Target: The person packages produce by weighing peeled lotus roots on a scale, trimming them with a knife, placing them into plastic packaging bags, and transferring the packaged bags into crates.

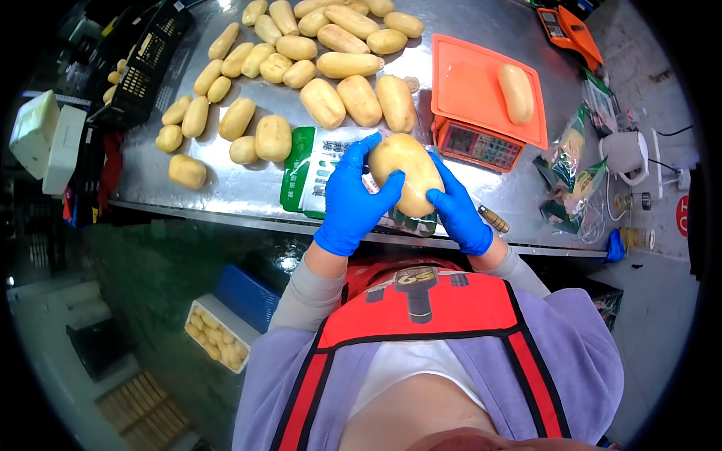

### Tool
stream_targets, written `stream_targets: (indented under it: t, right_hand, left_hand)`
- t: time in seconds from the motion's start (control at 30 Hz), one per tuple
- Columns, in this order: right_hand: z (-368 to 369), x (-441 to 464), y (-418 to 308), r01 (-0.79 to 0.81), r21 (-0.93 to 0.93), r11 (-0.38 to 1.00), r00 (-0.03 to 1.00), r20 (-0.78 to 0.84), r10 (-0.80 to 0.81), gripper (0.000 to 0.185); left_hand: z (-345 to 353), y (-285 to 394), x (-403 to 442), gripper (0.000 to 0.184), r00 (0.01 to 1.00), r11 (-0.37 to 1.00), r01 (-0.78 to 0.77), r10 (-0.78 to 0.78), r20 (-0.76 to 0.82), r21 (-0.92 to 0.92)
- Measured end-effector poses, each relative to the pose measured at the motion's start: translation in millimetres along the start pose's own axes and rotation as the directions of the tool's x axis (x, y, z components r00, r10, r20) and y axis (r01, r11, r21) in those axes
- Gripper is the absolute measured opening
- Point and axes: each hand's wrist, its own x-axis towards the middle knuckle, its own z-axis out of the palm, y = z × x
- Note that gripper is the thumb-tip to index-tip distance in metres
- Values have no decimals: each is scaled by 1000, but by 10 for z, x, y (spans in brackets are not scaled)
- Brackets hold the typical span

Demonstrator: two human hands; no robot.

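A large, pale yellow, peeled lotus root piece (404, 169) is held between my two blue-gloved hands above the near edge of the metal table. My left hand (353, 199) grips its left side, with the thumb across the front. My right hand (460, 209) holds the lower right side. Beneath and to the left lies a green and white printed plastic bag (301, 169), partly covered by my left hand. Close to my right hand is a wooden handle (493, 219); I cannot tell what tool it belongs to.
Several more lotus root pieces (320, 101) lie over the metal table (241, 192). An orange scale (477, 83) bears one piece (516, 94). Filled bags (571, 150) and a white jug (624, 154) stand right. A black crate (154, 64) is left; a white box (244, 334) with pieces sits below.
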Motion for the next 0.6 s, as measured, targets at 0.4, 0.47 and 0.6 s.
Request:
stream_targets:
  t: [0.4,0.47,0.6]
  right_hand:
    - [62,-22,-267,-50,24,998,998,47,49,61]
    - [54,-25,-284,-52,10,999,998,34,52,60]
    - [54,-41,-375,-114,-123,986,993,10,116,60]
  left_hand:
    - [-179,-15,66,40,987,979,162,-161,19,-123]
    - [-198,-26,73,43,982,966,179,-164,91,-186]
    - [-214,134,74,36,973,980,187,-175,150,-64]
